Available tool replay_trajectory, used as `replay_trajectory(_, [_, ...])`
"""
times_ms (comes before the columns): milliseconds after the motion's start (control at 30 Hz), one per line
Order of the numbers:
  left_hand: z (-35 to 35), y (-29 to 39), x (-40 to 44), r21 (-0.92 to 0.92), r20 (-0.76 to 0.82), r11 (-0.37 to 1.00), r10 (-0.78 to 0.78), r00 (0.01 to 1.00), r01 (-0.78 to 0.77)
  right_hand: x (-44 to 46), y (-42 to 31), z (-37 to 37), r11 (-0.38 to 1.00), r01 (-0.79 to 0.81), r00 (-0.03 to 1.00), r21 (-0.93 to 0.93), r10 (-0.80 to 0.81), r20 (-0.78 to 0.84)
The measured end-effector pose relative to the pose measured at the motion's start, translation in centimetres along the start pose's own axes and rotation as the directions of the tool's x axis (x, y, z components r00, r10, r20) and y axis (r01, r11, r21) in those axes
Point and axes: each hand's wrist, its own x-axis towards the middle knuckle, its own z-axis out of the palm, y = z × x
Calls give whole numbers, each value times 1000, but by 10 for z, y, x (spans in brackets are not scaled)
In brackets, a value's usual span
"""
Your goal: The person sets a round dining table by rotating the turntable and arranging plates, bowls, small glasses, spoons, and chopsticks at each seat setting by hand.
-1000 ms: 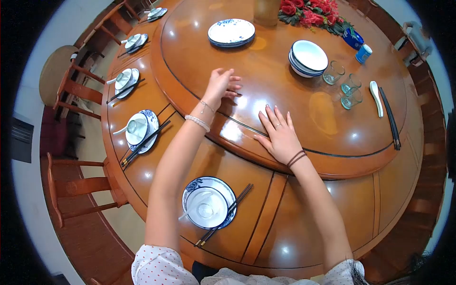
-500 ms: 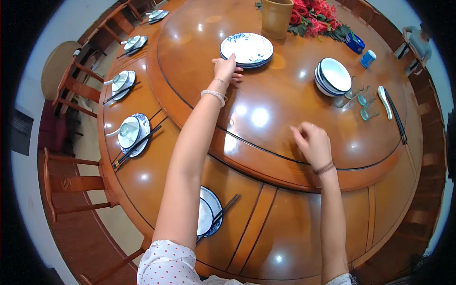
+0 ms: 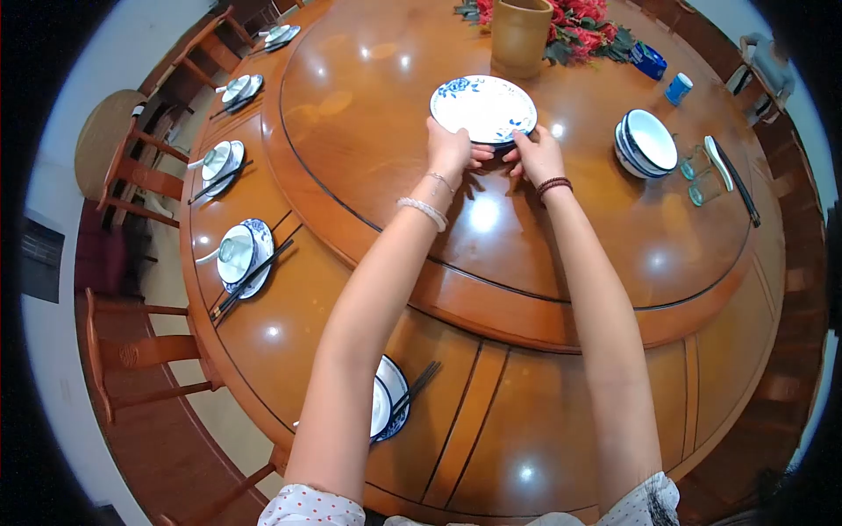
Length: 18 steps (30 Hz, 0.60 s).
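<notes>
A white plate with a blue floral pattern [image 3: 481,107] is between my two hands, over the round turntable [image 3: 351,167]; its near side seems to be raised, and I cannot tell whether more plates are under it. My left hand [image 3: 450,149] grips its near left edge, thumb on the rim and fingers beneath. At the near right edge, my right hand [image 3: 537,153] holds it the same way, thumb on top. Both hands are closed on the rim. Just behind the plate stands a tan cylindrical container [image 3: 519,39].
Stacked bowls [image 3: 647,145], glasses [image 3: 704,188], a white spoon [image 3: 719,165] and black chopsticks [image 3: 738,188] sit on the right. Red flowers [image 3: 586,31], a blue packet [image 3: 648,60] and a blue can [image 3: 678,88] are farther back. Place settings [image 3: 248,254] line the left edge; wooden chairs [image 3: 145,351] stand outside.
My right hand has moved up and left from above the turntable's near part onto the plate's rim. The plate has shifted toward me and right, with my left hand still at its edge.
</notes>
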Motion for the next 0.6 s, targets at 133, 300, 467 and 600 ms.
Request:
replay_trajectory(133, [20,-10,-17,-88,-55,993,77,996,-81,-5,2,-7,998,3,995,57,3,-102])
replay_trajectory(300, [35,-20,-35,-143,-26,956,253,967,-255,-18,13,-17,987,110,986,120,-93,-139])
replay_trajectory(467, [43,-19,-108,-246,59,924,316,947,-293,-91,11,-47,918,259,964,301,-227,-138])
replay_trajectory(600, [45,-24,-220,-374,107,917,194,975,-142,-210,-4,-71,944,213,966,254,-165,-197])
